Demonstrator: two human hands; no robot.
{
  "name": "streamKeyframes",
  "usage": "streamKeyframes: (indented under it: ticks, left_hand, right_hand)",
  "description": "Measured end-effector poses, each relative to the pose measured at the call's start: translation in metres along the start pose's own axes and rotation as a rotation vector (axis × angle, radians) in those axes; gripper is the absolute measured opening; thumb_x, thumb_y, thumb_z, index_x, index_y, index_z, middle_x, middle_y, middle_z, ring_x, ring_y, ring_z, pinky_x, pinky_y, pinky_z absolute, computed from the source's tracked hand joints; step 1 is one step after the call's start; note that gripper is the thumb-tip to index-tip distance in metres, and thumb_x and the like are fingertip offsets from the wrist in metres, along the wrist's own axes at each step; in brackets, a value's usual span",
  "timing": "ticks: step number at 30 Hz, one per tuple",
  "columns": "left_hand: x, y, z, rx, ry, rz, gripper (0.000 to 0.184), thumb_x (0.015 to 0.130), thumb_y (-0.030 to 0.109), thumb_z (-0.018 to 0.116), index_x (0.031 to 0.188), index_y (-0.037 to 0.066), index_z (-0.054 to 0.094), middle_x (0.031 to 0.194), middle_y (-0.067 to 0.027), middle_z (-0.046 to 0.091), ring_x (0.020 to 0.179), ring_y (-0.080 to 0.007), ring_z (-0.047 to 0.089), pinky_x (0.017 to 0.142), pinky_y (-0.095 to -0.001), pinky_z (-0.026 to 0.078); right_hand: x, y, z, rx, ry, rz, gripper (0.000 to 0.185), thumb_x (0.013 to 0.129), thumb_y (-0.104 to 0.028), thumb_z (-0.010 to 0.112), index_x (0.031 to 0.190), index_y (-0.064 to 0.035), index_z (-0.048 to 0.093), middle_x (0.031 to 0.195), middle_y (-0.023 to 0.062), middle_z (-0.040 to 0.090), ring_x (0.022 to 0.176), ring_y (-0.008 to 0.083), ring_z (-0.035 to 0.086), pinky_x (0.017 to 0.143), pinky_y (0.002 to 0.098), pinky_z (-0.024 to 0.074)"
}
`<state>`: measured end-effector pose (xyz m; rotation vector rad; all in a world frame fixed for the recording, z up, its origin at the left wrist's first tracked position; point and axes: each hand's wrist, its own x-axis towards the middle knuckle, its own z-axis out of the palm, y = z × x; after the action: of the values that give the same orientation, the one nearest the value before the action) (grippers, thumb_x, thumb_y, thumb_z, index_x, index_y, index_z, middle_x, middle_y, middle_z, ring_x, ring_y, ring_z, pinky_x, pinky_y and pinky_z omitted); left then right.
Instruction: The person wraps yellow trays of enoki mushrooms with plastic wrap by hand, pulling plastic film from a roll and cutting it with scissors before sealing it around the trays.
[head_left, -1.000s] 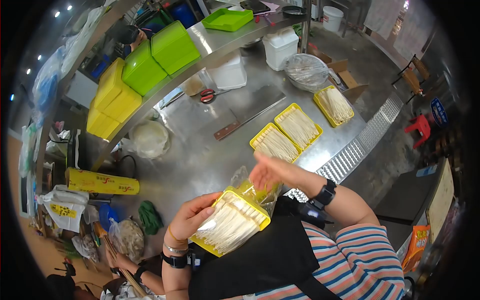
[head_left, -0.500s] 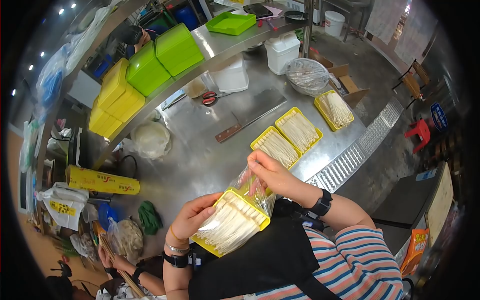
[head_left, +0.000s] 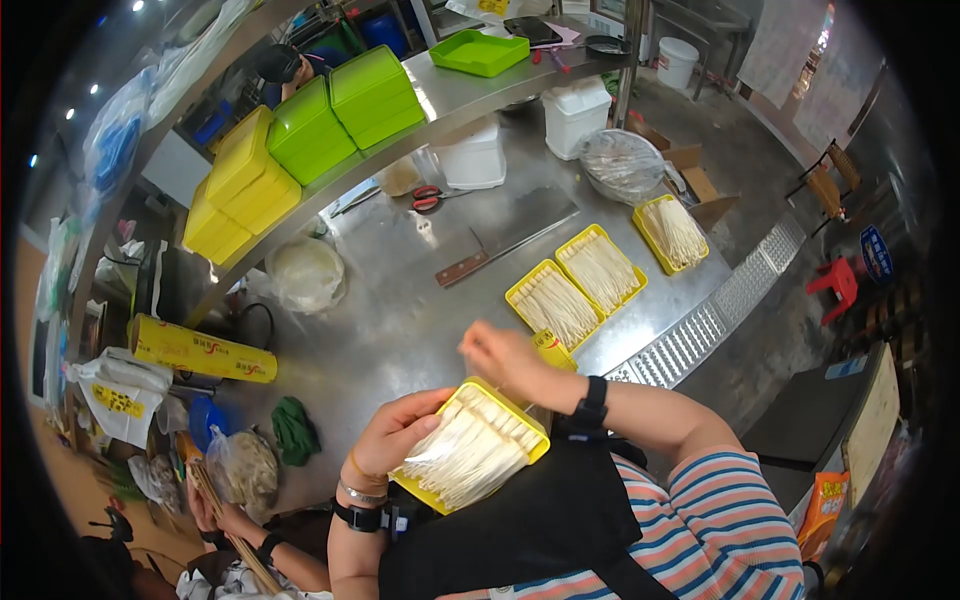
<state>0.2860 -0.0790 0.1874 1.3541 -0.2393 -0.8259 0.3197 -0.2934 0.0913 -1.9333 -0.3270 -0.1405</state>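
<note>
My left hand (head_left: 400, 432) grips the left side of a yellow tray (head_left: 541, 446), its thumb over the top. Bundles of enoki mushrooms (head_left: 470, 450) fill this tray, and shiny clear plastic film lies over them. My right hand (head_left: 497, 358) is just beyond the tray's far edge, slightly blurred, with its fingers curled closed. Faint clear film seems to run from these fingers to the tray; the exact grip is hard to make out. Behind my right wrist, a yellow printed object (head_left: 553, 350) is partly hidden.
Three more enoki trays (head_left: 600, 313) (head_left: 643, 291) (head_left: 673, 272) stand right on the steel table (head_left: 390, 345). A cleaver (head_left: 510, 238) and red-handled scissors (head_left: 427, 205) lie farther back. Green lidded boxes (head_left: 375, 95) sit on the shelf. A co-worker's hands (head_left: 215, 510) hold sticks at lower left.
My right hand has moved left and slightly down, across the tray's far edge, from where it held the film stretched up. The left hand still grips the tray. The yellow printed object now shows.
</note>
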Motion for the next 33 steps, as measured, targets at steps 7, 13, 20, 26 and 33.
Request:
streamKeyframes:
  ticks: [7, 13, 20, 26, 33]
  left_hand:
    - [0.000, -0.005, -0.006, 0.065, 0.020, 0.053, 0.042, 0.097, 0.017, 0.051, 0.134, -0.003, 0.045, 0.117, -0.0076, 0.062, 0.106, -0.0137, 0.057, 0.092, -0.0278, 0.044]
    - [0.002, -0.003, -0.012, 0.551, 0.140, 0.189, 0.050, 0.101, 0.028, 0.044, 0.141, -0.001, 0.034, 0.131, -0.0102, 0.050, 0.119, -0.0174, 0.049, 0.102, -0.0307, 0.038]
    - [0.010, 0.003, -0.011, 0.113, -0.258, 0.027, 0.052, 0.101, 0.027, 0.043, 0.144, 0.000, 0.030, 0.139, -0.0101, 0.044, 0.128, -0.0170, 0.042, 0.106, -0.0318, 0.033]
    - [0.014, 0.005, -0.008, 0.017, -0.299, 0.007, 0.048, 0.102, 0.021, 0.043, 0.144, 0.002, 0.031, 0.130, -0.0104, 0.052, 0.119, -0.0142, 0.049, 0.100, -0.0303, 0.039]
    - [0.012, -0.001, -0.016, 0.080, -0.177, 0.039, 0.044, 0.100, 0.020, 0.049, 0.139, 0.006, 0.037, 0.096, -0.0033, 0.064, 0.087, -0.0068, 0.058, 0.076, -0.0233, 0.048]
  right_hand:
    - [-0.013, -0.028, 0.018, 0.923, -0.677, 0.252, 0.020, 0.095, -0.026, 0.055, 0.105, -0.0080, 0.053, 0.097, 0.0008, 0.058, 0.089, 0.0091, 0.055, 0.079, 0.0260, 0.0465]
    - [-0.010, -0.018, 0.027, 1.137, -0.774, 0.444, 0.022, 0.097, -0.023, 0.054, 0.114, -0.0089, 0.053, 0.106, -0.0021, 0.058, 0.093, 0.0059, 0.055, 0.080, 0.0240, 0.0476]
    - [-0.019, -0.033, 0.007, 1.212, -0.895, 0.386, 0.032, 0.097, -0.025, 0.053, 0.124, -0.0075, 0.052, 0.110, 0.0001, 0.059, 0.097, 0.0070, 0.055, 0.082, 0.0247, 0.0476]
    - [-0.027, -0.030, 0.003, 1.157, -1.005, 0.425, 0.035, 0.098, -0.029, 0.052, 0.125, -0.0067, 0.052, 0.106, 0.0014, 0.061, 0.095, 0.0085, 0.057, 0.083, 0.0251, 0.0473]
    - [0.000, -0.019, -0.020, 0.464, -0.750, 0.360, 0.035, 0.098, -0.032, 0.051, 0.119, -0.0051, 0.055, 0.097, 0.0034, 0.062, 0.089, 0.0106, 0.058, 0.080, 0.0259, 0.0474]
